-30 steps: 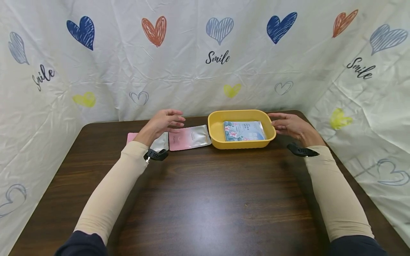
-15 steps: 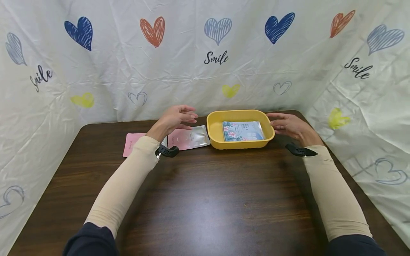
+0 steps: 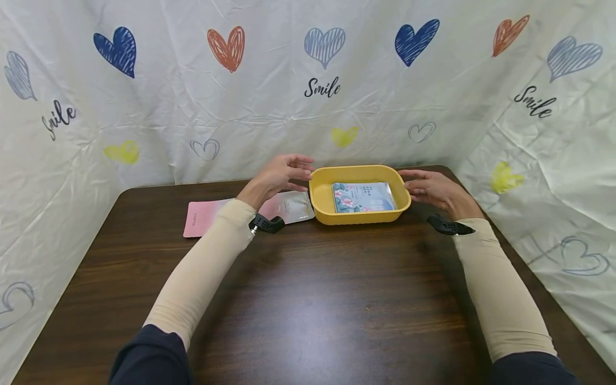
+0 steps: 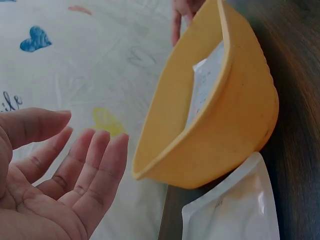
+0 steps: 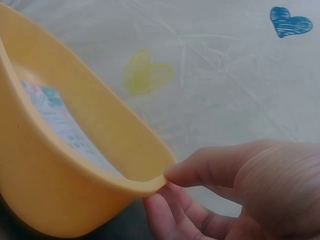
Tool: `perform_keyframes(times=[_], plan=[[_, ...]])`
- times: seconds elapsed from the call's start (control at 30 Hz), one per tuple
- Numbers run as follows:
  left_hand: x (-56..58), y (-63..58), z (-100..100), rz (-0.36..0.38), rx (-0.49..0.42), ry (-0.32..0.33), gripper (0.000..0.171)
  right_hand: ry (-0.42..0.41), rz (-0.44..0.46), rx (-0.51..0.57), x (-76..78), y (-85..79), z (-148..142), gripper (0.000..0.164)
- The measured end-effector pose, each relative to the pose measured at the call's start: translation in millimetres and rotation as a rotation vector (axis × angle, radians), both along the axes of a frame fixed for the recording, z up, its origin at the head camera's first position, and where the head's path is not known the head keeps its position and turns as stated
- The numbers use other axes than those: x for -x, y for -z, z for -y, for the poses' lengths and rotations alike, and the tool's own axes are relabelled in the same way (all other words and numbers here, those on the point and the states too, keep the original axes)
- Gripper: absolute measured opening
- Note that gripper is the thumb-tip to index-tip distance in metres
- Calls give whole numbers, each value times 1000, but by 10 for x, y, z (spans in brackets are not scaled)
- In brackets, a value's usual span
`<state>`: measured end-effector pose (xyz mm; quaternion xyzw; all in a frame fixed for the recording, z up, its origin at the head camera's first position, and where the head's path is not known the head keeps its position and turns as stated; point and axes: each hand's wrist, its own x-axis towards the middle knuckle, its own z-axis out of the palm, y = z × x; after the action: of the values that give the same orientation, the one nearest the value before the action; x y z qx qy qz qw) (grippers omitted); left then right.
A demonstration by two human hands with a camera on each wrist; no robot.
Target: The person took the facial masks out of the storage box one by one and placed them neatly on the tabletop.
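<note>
Head view: yellow tub, upright near the far edge of the desk, right of its middle, toward the far right corner.
Tub contents: blue floral packet, flat on the bottom; whether single or a stack, cannot tell.
Loose stock: two pink-and-silver packets, flat, along the far edge; inner packet at the tub's left end, outer packet toward the far left corner, partly covered by the left forearm.
Left hand: beside the tub's left end; thumb and fingers apart, nothing held; left wrist view shows a gap to the rim.
Right hand: at the right end; thumb and fingers clamped on the tub's rim.
Backdrop: patterned cloth behind the far edge.
Step in hand (judged): a hold at both ends; right made, left wanting.
Handling note: best to match the right pinch at the middle of the left end, thumb over the rim, fingers below; keep clear of the inner packet, which could snag; load both ends evenly, lest the contents slide.
</note>
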<state>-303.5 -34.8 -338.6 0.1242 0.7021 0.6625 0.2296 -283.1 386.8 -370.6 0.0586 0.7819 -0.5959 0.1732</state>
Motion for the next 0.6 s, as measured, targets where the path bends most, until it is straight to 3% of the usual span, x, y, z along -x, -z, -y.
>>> perform_keyframes(times=[0.6], plan=[[60, 17, -462, 43, -67, 21, 39, 4, -4, -2, -4, 2, 3, 59]])
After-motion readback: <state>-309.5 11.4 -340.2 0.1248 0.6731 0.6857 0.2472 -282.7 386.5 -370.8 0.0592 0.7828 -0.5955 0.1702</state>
